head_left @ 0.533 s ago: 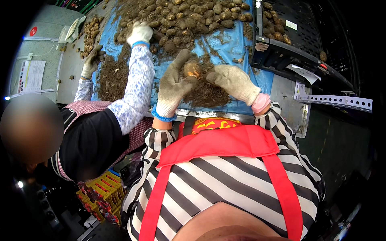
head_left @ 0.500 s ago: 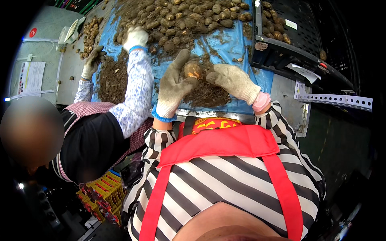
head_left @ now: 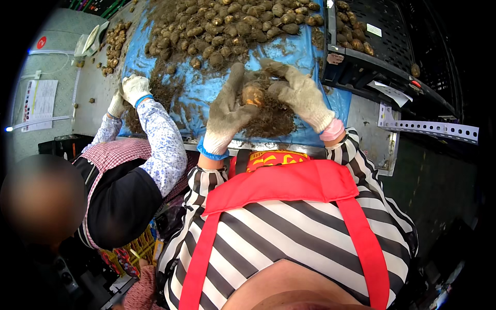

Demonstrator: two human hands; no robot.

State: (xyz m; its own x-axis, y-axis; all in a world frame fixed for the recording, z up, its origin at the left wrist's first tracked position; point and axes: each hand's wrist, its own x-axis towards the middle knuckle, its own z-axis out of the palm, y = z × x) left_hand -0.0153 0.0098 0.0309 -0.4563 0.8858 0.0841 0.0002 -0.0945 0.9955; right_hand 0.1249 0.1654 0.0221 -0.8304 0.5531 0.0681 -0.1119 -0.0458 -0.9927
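The left hand (head_left: 227, 107) holds a brown tuber (head_left: 253, 95) beside the right hand (head_left: 300, 95); heaped tubers (head_left: 227, 28) lie far on blue sheeting (head_left: 302, 50).

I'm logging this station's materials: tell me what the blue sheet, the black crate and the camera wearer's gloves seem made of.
Blue sheet: probably thin plastic film, glossy, given its wrinkles and bright highlights. Black crate: likely smooth, rigid plastic, given its crisp rim and perforated panel. Gloves: apparently knitted fabric, matte, given ribbed cuffs; whether the grey finger areas are coating or dirt is unclear.
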